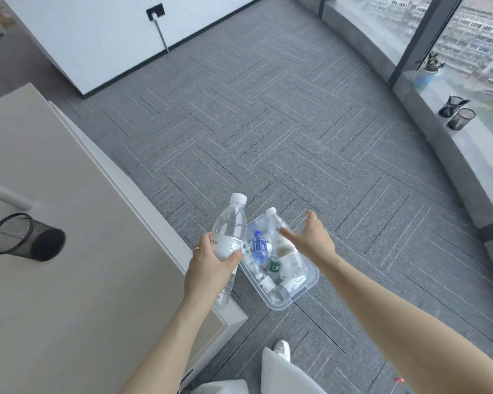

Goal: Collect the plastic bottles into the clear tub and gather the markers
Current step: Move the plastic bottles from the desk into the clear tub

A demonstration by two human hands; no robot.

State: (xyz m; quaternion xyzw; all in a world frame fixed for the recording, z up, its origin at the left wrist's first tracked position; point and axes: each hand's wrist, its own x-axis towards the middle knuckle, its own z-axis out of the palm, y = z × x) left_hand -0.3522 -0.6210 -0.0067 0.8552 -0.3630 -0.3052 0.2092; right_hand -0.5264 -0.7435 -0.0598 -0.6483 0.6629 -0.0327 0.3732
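Your left hand (211,258) grips a clear water bottle (228,231), cap pointing away, just left of the clear tub (310,282) on the floor, while your right hand (310,237) hovers open above it.

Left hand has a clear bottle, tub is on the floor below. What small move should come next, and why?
Probably lower the clear bottle rightward into the clear tub. The left hand grips it just left of the tub's rim, other bottles already lie inside, and the open right hand hovers above it holding nothing.
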